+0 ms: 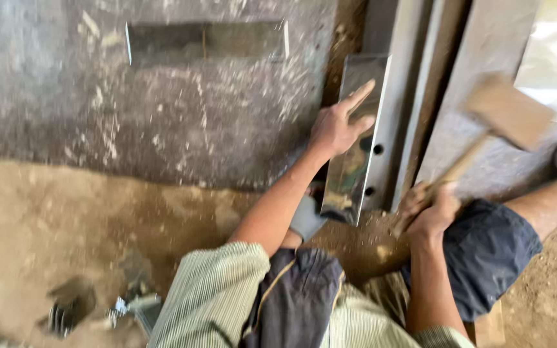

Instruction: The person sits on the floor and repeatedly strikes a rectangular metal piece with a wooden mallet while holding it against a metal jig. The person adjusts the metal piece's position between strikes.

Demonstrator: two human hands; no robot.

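Left hand (340,125), fingers spread flat, pins shiny metal strip (354,148) against the steel channel (394,109); right hand (430,209), grip pressed together around wooden mallet (494,125), holds it raised above the strip.

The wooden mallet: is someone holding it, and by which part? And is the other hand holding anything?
The right hand grips the wooden mallet at the lower end of its handle. The left hand rests, fingers spread, on the shiny metal strip, pressing rather than gripping it.
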